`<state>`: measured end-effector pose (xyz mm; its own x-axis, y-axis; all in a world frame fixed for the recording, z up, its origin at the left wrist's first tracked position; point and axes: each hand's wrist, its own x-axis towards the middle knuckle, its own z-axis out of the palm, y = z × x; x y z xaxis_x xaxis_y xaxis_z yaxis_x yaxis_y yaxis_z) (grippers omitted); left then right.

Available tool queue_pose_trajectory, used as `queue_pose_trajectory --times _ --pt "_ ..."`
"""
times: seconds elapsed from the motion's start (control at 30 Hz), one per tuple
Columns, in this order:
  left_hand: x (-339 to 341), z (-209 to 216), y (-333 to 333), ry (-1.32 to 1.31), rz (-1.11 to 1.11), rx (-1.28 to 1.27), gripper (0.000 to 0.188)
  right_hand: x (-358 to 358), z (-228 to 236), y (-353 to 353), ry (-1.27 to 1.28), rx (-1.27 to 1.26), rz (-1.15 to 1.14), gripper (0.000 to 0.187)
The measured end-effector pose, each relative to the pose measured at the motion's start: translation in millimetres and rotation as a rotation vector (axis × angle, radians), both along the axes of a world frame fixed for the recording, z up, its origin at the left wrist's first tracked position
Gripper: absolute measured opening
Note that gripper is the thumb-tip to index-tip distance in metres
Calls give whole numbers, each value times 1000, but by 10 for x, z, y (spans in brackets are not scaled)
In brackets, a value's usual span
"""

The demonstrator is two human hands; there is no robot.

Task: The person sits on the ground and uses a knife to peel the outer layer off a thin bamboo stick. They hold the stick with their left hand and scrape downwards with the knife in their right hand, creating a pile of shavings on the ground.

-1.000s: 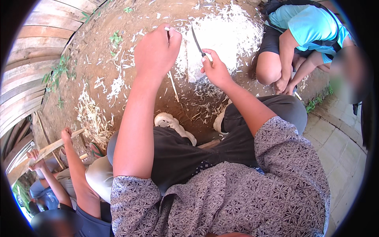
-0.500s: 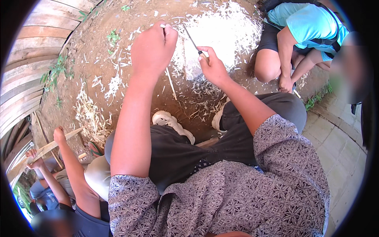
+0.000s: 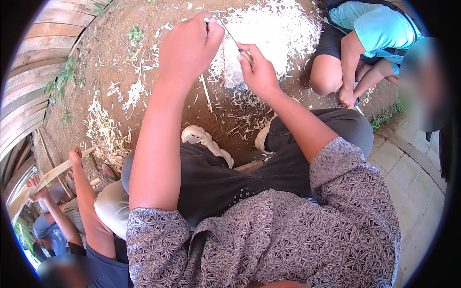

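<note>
My left hand [image 3: 189,50] is closed in a fist, and the pale end of a thin stick [image 3: 206,19] pokes out at its top. Most of that stick is hidden by the fingers. My right hand [image 3: 260,76] is wrapped round the handle of a knife [image 3: 232,37]. Its narrow dark blade slants up and left, the tip close beside the left fist; whether it touches the stick I cannot tell. Below the left fist shows a pale strip [image 3: 206,96], and I cannot tell whether it belongs to the held stick.
Pale shavings [image 3: 269,38] lie heaped beyond my hands, more [image 3: 105,127] at the left. On the right a person in a blue shirt [image 3: 384,26] crouches. At lower left another person's hands hold a long wooden slat [image 3: 60,169]. A plank wall [image 3: 45,57] borders the left.
My left fist has shifted up and slightly right, closer to the knife blade. The right hand with the knife has moved slightly, and the knife tip now sits nearer the fist.
</note>
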<state>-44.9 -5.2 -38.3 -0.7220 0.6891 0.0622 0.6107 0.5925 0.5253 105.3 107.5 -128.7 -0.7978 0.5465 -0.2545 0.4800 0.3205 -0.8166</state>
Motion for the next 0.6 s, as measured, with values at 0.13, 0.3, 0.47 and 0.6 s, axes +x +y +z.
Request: queue_pose_trajectory --times 0.13,0.3,0.47,0.6 --pt "-15 7 10 44 -15 -5 33 54 -223 133 -109 38 15 30" --pt "12 11 19 23 -11 5 33 128 -302 86 -95 27 -11 31" --pt "6 -24 -24 14 12 10 32 22 -50 -3 -32 114 46 31" --pt "41 30 36 2 4 -28 31 167 -440 183 -166 53 11 29"
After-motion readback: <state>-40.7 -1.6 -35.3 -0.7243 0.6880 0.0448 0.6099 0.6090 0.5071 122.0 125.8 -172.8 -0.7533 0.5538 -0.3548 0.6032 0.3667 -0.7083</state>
